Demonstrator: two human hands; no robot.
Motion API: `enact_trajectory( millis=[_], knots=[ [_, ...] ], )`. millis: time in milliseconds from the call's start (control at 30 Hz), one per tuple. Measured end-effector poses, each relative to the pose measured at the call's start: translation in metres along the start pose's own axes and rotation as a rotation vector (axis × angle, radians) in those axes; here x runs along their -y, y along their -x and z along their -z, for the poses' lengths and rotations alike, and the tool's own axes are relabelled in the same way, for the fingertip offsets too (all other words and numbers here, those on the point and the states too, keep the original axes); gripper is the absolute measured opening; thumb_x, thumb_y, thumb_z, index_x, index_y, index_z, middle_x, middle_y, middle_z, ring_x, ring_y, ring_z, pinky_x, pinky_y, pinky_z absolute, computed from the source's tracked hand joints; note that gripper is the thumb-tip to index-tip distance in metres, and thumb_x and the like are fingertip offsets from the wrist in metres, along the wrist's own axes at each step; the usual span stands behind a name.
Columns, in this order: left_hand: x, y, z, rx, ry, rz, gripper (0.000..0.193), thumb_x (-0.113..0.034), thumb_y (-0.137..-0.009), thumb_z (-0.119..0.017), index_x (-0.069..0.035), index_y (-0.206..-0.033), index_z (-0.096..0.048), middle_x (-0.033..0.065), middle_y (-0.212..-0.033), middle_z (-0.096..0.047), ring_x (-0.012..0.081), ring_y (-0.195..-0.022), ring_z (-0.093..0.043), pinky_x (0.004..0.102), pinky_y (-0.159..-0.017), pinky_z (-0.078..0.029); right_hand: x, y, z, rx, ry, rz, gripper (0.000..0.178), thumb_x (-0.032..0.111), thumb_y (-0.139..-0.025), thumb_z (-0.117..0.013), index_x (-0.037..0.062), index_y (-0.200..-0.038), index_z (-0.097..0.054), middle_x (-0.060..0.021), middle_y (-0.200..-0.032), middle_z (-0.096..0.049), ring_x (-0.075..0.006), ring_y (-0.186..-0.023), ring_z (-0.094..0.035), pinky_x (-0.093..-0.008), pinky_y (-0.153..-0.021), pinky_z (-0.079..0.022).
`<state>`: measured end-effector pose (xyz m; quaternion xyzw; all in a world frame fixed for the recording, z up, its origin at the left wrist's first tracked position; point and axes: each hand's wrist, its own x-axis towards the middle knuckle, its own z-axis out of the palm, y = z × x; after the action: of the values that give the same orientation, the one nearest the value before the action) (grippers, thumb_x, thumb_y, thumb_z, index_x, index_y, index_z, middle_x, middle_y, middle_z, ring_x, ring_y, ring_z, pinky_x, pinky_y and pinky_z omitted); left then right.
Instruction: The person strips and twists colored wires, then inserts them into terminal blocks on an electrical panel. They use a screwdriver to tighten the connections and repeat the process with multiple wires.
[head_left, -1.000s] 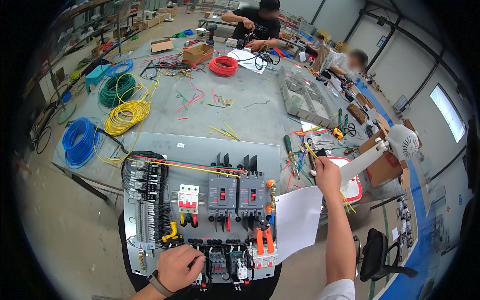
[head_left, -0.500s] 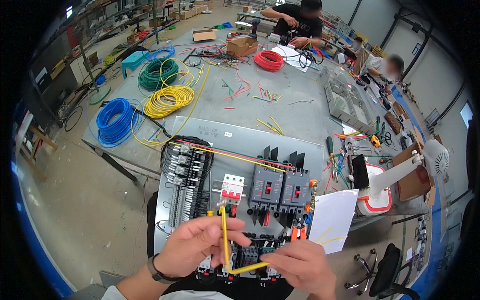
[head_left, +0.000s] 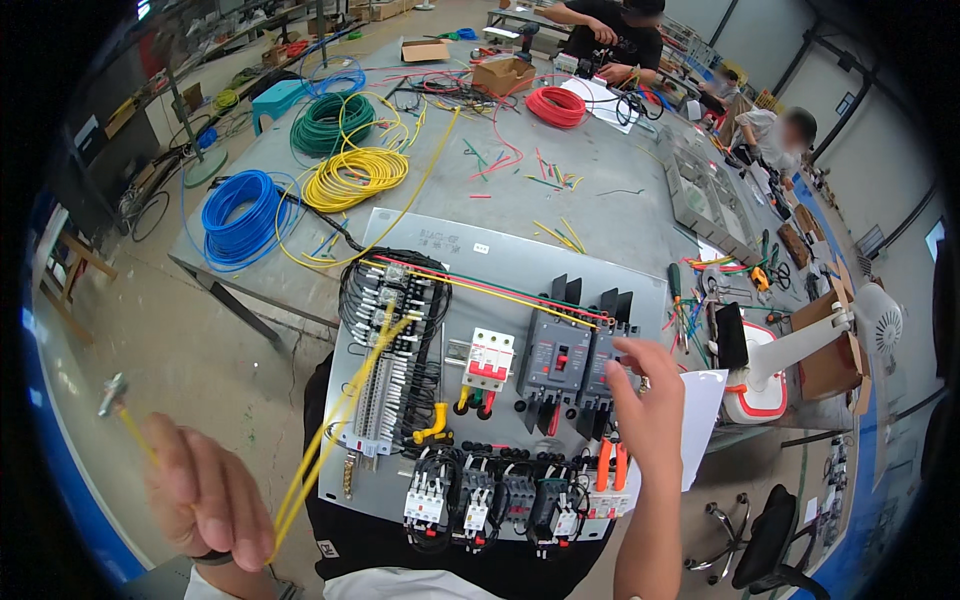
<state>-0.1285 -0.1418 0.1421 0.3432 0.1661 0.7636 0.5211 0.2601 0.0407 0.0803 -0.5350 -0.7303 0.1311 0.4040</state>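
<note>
Grey walls split a long tray point(head_left: 722, 240) into small parts in the head view; the bits inside are too small to tell. Farther off sits a brown box point(head_left: 503, 76) (its inside is hard to see). The left hand point(head_left: 205, 490) is blurry, its fingers curled round a yellow wire point(head_left: 378, 348). From there the wire slants up in front of the left part of a grey panel point(head_left: 540, 255). A bit with a silver tip point(head_left: 113, 393) pokes out on the hand's other side. The right hand point(head_left: 648, 395) has its thumb and fingers apart, by a big dark switch point(head_left: 598, 385); I cannot tell if they touch. The panel leans at the near edge of the grey table point(head_left: 600, 170). Blue point(head_left: 238, 220), green and yellow coils lie on the left. Across the table is a person in a black shirt point(head_left: 625, 45).
</note>
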Motion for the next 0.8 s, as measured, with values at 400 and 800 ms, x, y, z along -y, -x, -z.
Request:
enact_trajectory(
  millis=[400,800],
  knots=[
    [0.009,-0.02,-0.017,0.028,-0.605,0.03,0.022,-0.016,-0.11,-0.062,0.005,-0.117,-0.062,0.0156,-0.082,-0.073,0.0361,-0.082,-0.08,0.0485,-0.069,-0.068,-0.039,-0.025,-0.052,-0.032,0.157,-0.08,0.013,0.01,-0.095,-0.075,0.0037,-0.105,-0.077,-0.0139,-0.087,-0.068,-0.0295,-0.077,-0.067,-0.0387,-0.072,-0.053],
    [0.042,-0.07,-0.061,0.223,-0.406,0.27,0.029,-0.008,-0.11,-0.061,0.006,-0.136,-0.061,0.0165,-0.109,-0.077,0.0247,-0.106,-0.077,0.034,-0.093,-0.06,0.029,-0.025,0.091,-0.612,-0.418,0.08,0.015,0.016,-0.111,-0.055,0.0023,-0.11,-0.06,-0.0089,-0.107,-0.068,-0.0129,-0.089,-0.059,-0.0289,-0.083,-0.049]
  ],
)
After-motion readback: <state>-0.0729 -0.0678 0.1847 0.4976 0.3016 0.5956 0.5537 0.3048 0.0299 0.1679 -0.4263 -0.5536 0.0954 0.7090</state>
